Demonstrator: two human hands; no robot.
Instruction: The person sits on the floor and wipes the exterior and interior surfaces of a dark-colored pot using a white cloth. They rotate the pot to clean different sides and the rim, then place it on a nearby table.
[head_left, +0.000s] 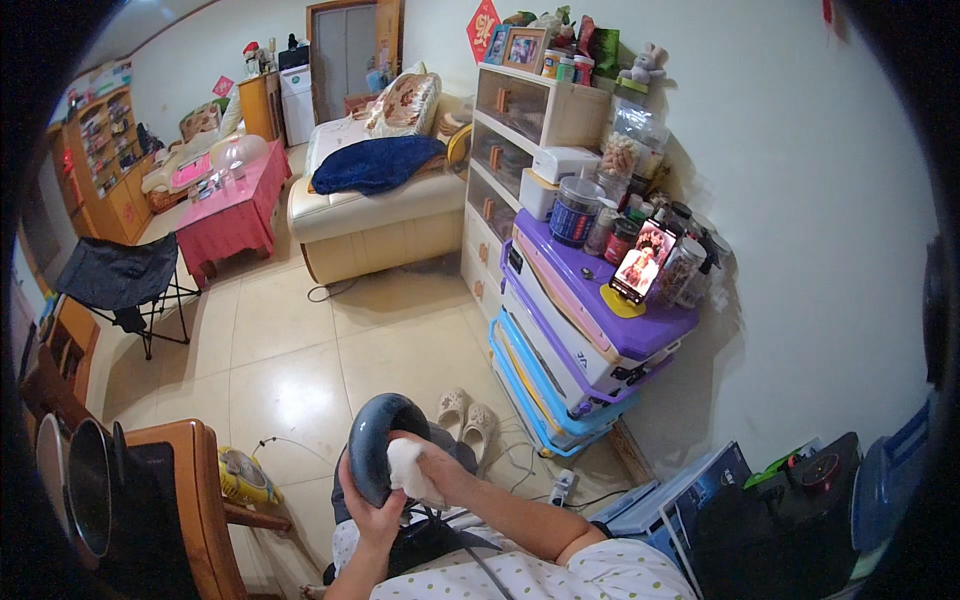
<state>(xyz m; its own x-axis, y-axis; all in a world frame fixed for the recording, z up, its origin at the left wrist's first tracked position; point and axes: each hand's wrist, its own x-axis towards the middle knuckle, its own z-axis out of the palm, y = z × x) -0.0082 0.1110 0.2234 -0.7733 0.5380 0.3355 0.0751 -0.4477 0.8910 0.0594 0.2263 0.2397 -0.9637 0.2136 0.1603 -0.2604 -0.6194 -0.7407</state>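
A glossy dark blue-grey bowl (365, 450), probably ceramic, is tilted on its side above my lap. My left hand (373, 514) grips its lower rim from the near side, the thumb lying towards the opening. In my right hand (448, 472) is a bunched white cloth (409, 471), pressed to the bowl's inner side near the rim. The fingers of that hand reach into the bowl's mouth and are partly hidden by the cloth. Most of the bowl's inside cannot be seen.
Stacked storage boxes with a purple lid (555, 240) stand ahead to the right, carrying jars and a lit phone (643, 262). Beige clogs (476, 429) and cables lie on the floor. At left are a wooden chair (202, 495), a yellow fan (244, 476) and a folding stool (120, 270).
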